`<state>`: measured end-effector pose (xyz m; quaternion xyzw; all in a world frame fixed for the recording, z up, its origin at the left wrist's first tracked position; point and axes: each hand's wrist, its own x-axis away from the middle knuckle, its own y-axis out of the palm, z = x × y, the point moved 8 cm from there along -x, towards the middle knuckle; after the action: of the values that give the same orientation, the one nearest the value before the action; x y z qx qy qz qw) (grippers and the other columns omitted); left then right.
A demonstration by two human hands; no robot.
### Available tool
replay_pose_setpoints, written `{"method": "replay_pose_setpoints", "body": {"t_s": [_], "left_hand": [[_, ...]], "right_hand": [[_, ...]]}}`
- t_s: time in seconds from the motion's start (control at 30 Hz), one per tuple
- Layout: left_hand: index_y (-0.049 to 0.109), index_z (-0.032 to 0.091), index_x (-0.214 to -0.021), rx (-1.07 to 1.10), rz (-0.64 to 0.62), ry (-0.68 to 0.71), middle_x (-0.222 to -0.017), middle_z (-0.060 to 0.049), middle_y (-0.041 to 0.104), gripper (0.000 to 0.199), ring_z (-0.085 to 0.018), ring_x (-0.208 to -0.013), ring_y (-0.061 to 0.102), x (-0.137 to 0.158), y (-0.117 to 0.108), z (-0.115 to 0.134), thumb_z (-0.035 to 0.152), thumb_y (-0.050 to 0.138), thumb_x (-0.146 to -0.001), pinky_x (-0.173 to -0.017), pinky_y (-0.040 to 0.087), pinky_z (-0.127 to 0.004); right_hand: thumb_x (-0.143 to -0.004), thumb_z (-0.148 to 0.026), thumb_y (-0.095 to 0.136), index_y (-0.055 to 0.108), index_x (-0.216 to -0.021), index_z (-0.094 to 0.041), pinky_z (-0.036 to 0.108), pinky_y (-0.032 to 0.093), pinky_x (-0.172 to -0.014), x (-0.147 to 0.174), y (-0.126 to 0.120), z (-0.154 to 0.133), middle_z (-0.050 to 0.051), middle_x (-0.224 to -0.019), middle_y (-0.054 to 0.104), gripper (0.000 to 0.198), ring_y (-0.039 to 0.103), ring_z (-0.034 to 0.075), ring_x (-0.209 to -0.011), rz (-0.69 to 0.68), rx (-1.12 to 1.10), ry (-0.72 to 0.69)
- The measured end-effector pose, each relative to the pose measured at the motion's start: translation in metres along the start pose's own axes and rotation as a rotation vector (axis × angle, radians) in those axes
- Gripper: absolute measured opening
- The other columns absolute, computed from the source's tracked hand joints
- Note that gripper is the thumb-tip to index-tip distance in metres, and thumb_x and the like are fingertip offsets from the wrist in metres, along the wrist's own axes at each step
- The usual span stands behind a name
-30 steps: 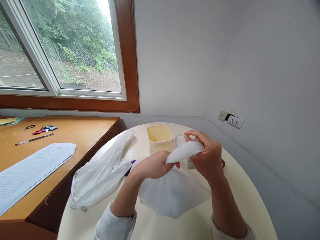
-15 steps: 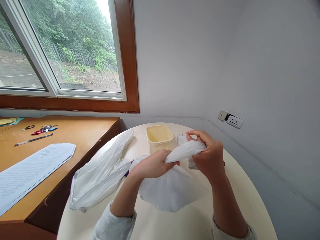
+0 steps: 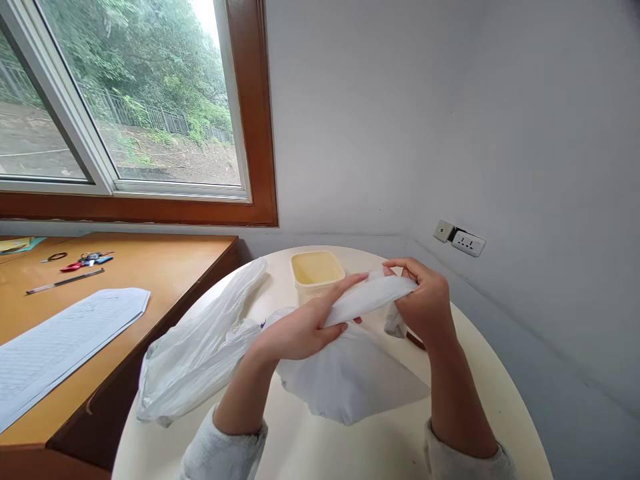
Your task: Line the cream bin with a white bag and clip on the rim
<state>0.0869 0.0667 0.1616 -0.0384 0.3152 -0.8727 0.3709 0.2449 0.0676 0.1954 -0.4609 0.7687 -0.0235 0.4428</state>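
A white plastic bag is gathered into a thick strand between my two hands, its loose part fanning out below them over the round table. My left hand wraps around the strand's left part, thumb stretched along the top and fingers beneath. At the strand's other end my right hand grips the plastic between thumb and fingers. A small crumpled white bundle shows under my right hand; whether it is part of the same bag I cannot tell. Behind the hands stands an open, pale yellow plastic tub.
Another white plastic bag lies spread at the table's left. A brown object is partly hidden beside my right wrist. On the wooden desk are papers, a pen and keys. A wall socket is at right.
My left thumb has lifted and stretched out along the strand. My right hand has shifted slightly right, and the bag's loose part has spread further right. More of the brown object shows.
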Motion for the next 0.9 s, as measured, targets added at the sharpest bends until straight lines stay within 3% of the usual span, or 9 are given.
{"method": "replay_pose_setpoints", "body": {"t_s": [0.13,0.23,0.37,0.5,0.7,0.77,0.9], "left_hand": [[0.045,0.035,-0.129,-0.138,-0.133,0.141,-0.124,0.001,0.055,0.057,-0.016,-0.11,0.051,-0.001,0.011,0.006,0.005,0.034,-0.083,-0.09,0.04,-0.029],[0.059,0.031,-0.116,-0.222,-0.177,0.112,-0.125,0.001,0.055,0.054,-0.017,-0.11,0.053,-0.002,0.017,-0.004,0.002,0.031,-0.081,-0.088,0.042,-0.029],[0.051,0.029,-0.126,-0.278,-0.192,0.032,-0.128,0.0,0.055,0.053,-0.02,-0.114,0.052,-0.001,0.02,-0.018,0.005,0.035,-0.082,-0.09,0.043,-0.031],[0.048,0.028,-0.127,-0.348,-0.119,-0.001,-0.116,-0.003,0.061,0.049,-0.022,-0.102,0.057,0.0,0.014,-0.018,0.01,0.039,-0.083,-0.08,0.046,-0.032],[0.053,0.022,-0.116,-0.452,-0.091,-0.061,-0.112,-0.008,0.059,0.031,-0.026,-0.102,0.055,0.002,0.01,-0.01,0.027,0.04,-0.088,-0.082,0.045,-0.038],[0.048,0.024,-0.121,-0.463,-0.062,-0.06,-0.126,-0.007,0.052,0.034,-0.026,-0.113,0.049,0.002,0.008,-0.011,0.032,0.038,-0.09,-0.091,0.041,-0.04],[0.038,0.027,-0.132,-0.46,0.008,-0.059,-0.148,-0.001,0.027,0.043,-0.023,-0.134,0.027,0.002,0.002,-0.016,0.039,0.034,-0.092,-0.105,0.029,-0.038]], "right_hand": [[-0.075,-0.028,0.051,0.063,-0.078,-0.021,0.022,0.025,-0.043,-0.001,0.005,0.007,-0.007,-0.048,0.029,0.014,0.028,0.009,-0.044,-0.06,0.041,0.044],[-0.074,-0.027,0.051,0.062,-0.076,-0.021,0.022,0.024,-0.042,0.001,0.009,0.01,-0.007,-0.047,0.031,0.013,0.028,0.009,-0.043,-0.119,0.078,0.074],[-0.066,-0.017,0.047,0.061,-0.075,-0.023,0.022,0.024,-0.041,0.003,0.011,0.007,-0.006,-0.047,0.035,0.017,0.031,0.01,-0.044,-0.189,0.144,0.077],[-0.056,-0.009,0.043,0.061,-0.075,-0.025,0.021,0.025,-0.042,0.006,0.012,0.006,-0.006,-0.049,0.044,0.031,0.037,0.011,-0.046,-0.265,0.202,0.122],[-0.062,-0.011,0.041,0.054,-0.066,-0.023,0.023,0.029,-0.048,0.016,0.013,-0.006,-0.003,-0.056,0.054,0.018,0.046,0.013,-0.054,-0.458,0.257,0.124],[-0.068,-0.014,0.041,0.045,-0.06,-0.021,0.023,0.027,-0.047,0.022,0.013,-0.013,-0.003,-0.055,0.051,0.012,0.042,0.012,-0.052,-0.556,0.287,0.104],[-0.077,-0.021,0.041,0.035,-0.06,-0.02,0.024,0.025,-0.049,0.04,0.018,-0.028,-0.004,-0.056,0.05,0.018,0.039,0.01,-0.052,-0.776,0.294,0.038]]}}
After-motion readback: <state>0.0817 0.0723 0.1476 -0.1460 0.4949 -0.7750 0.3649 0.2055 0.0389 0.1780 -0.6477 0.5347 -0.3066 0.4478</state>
